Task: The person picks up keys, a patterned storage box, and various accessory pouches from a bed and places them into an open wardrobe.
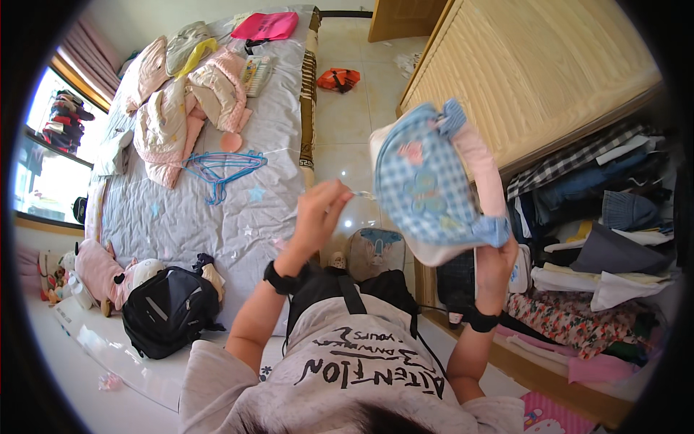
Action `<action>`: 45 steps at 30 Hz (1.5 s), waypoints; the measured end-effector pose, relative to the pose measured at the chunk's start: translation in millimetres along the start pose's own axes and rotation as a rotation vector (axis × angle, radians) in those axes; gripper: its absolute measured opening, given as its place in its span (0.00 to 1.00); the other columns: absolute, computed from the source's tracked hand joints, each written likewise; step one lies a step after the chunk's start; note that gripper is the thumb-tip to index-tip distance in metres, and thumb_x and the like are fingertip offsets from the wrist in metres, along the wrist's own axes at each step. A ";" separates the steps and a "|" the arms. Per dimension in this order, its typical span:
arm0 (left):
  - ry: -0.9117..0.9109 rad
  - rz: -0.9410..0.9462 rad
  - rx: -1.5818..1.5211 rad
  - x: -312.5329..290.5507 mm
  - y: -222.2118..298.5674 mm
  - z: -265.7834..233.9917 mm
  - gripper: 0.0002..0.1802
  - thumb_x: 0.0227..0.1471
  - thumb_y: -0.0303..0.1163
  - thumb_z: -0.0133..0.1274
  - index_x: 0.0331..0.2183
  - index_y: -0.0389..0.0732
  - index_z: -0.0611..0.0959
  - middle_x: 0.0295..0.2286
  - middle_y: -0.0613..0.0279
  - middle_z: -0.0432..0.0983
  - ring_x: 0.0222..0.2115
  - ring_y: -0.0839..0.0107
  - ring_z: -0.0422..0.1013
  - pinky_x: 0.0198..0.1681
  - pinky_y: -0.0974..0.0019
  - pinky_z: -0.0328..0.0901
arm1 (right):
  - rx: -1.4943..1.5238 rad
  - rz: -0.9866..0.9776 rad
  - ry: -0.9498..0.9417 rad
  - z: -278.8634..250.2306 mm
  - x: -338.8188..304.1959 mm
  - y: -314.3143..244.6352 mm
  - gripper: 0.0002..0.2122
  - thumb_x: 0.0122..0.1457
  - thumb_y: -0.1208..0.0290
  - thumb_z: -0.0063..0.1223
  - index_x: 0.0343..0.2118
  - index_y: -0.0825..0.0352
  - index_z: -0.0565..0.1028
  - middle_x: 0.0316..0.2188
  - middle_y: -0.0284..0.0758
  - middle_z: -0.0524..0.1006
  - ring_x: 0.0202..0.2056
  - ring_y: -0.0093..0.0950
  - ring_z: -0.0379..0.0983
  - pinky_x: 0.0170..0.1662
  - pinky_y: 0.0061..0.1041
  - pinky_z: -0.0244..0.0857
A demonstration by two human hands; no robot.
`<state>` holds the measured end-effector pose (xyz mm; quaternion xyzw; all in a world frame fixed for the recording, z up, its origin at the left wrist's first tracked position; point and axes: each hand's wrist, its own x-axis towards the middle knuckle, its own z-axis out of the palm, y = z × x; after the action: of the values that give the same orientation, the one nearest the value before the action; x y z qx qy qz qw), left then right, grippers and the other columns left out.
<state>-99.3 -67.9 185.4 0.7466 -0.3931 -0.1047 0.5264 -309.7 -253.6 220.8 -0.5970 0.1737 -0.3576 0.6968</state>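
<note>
A blue-and-white gingham handbag (pixel 408 170) with a butterfly on its front and a pink handle (pixel 479 163) tied with blue bows is held up before me, tilted on its side. My right hand (pixel 497 266) is closed on the bag at its lower bow, where the handle joins. To the left of the bag, my left hand (pixel 316 213) is pinched shut. A small pale strip (pixel 363 194) shows between its fingertips and the bag's edge; too small to name. Below the bag, a grey and blue bag (pixel 377 253) stands on the floor near my legs.
On the bed (pixel 267 217) at left lie pink padded clothes (pixel 165 123), blue and pink hangers (pixel 225 170) and a bright pink bag (pixel 265 26). A black backpack (pixel 170 311) sits beside plush toys. Folded clothes (pixel 614 253) fill the open wardrobe at right. An orange bag (pixel 338 79) lies on the floor.
</note>
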 end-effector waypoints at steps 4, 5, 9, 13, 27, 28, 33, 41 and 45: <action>0.044 0.387 -0.123 32.8 2.6 -13.5 0.05 0.42 0.26 0.46 0.21 0.34 0.71 0.36 0.54 0.64 0.37 0.59 0.63 0.36 0.68 0.58 | -0.007 -0.197 -0.290 -28.8 1.6 -17.9 0.17 0.45 0.72 0.39 0.39 0.75 0.63 0.36 0.39 0.67 0.36 0.28 0.65 0.43 0.24 0.55; -0.132 0.344 -0.366 38.1 8.3 -11.3 0.07 0.43 0.28 0.45 0.21 0.34 0.71 0.41 0.54 0.60 0.42 0.59 0.58 0.41 0.66 0.55 | -0.009 -0.196 -0.300 -38.7 0.6 -16.3 0.17 0.45 0.72 0.39 0.39 0.75 0.63 0.36 0.39 0.67 0.36 0.28 0.65 0.43 0.24 0.55; -0.430 0.382 -0.582 51.9 30.4 -4.4 0.12 0.45 0.34 0.44 0.20 0.34 0.72 0.48 0.54 0.51 0.49 0.58 0.49 0.49 0.62 0.45 | 0.382 -0.158 -0.277 -87.0 -2.5 8.7 0.23 0.47 0.61 0.30 0.43 0.74 0.60 0.42 0.44 0.62 0.42 0.32 0.60 0.47 0.28 0.49; -0.583 0.705 -0.193 63.4 60.3 -21.9 0.12 0.40 0.35 0.49 0.17 0.36 0.75 0.51 0.51 0.45 0.52 0.54 0.41 0.51 0.53 0.38 | 0.005 -0.119 0.095 -108.7 -5.6 -10.2 0.18 0.50 0.62 0.30 0.31 0.75 0.65 0.29 0.40 0.69 0.33 0.26 0.64 0.39 0.22 0.54; -0.504 0.581 -0.403 37.3 82.0 -1.0 0.06 0.40 0.32 0.50 0.21 0.39 0.73 0.33 0.58 0.60 0.34 0.63 0.54 0.40 0.66 0.49 | -0.012 0.251 0.097 -8.9 19.2 -49.6 0.14 0.51 0.66 0.32 0.33 0.73 0.65 0.31 0.35 0.66 0.35 0.23 0.62 0.41 0.19 0.54; -0.430 0.545 -0.376 35.3 82.5 -4.4 0.06 0.39 0.32 0.50 0.21 0.40 0.73 0.33 0.58 0.60 0.34 0.63 0.54 0.40 0.66 0.49 | -0.289 0.049 0.182 -6.7 16.3 -51.5 0.12 0.51 0.69 0.34 0.33 0.73 0.65 0.31 0.34 0.66 0.35 0.22 0.62 0.41 0.18 0.53; -0.283 0.550 -0.148 35.2 90.8 -11.6 0.06 0.38 0.31 0.50 0.20 0.40 0.73 0.33 0.59 0.61 0.34 0.63 0.53 0.39 0.66 0.48 | -1.061 -0.678 -0.191 59.6 -21.8 -72.8 0.14 0.36 0.65 0.57 0.23 0.68 0.68 0.27 0.39 0.68 0.26 0.31 0.64 0.30 0.27 0.56; -0.311 0.579 -0.184 41.6 97.0 -27.8 0.06 0.37 0.31 0.51 0.20 0.39 0.73 0.34 0.56 0.60 0.37 0.62 0.54 0.41 0.64 0.50 | -1.258 -0.670 -0.331 85.5 -7.8 -48.2 0.14 0.33 0.80 0.51 0.27 0.69 0.65 0.26 0.37 0.66 0.24 0.31 0.63 0.25 0.24 0.58; -0.163 0.618 -0.173 64.0 88.7 -52.9 0.04 0.41 0.27 0.47 0.21 0.36 0.73 0.36 0.54 0.59 0.39 0.66 0.57 0.41 0.66 0.53 | -1.248 -0.667 -0.444 70.5 -8.2 -33.5 0.12 0.35 0.81 0.48 0.27 0.70 0.65 0.26 0.37 0.65 0.24 0.31 0.63 0.24 0.23 0.60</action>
<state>-68.6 -87.4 301.3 0.5337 -0.6315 -0.0327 0.5615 -277.9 -198.9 267.3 -0.9614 0.0089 -0.2558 0.1009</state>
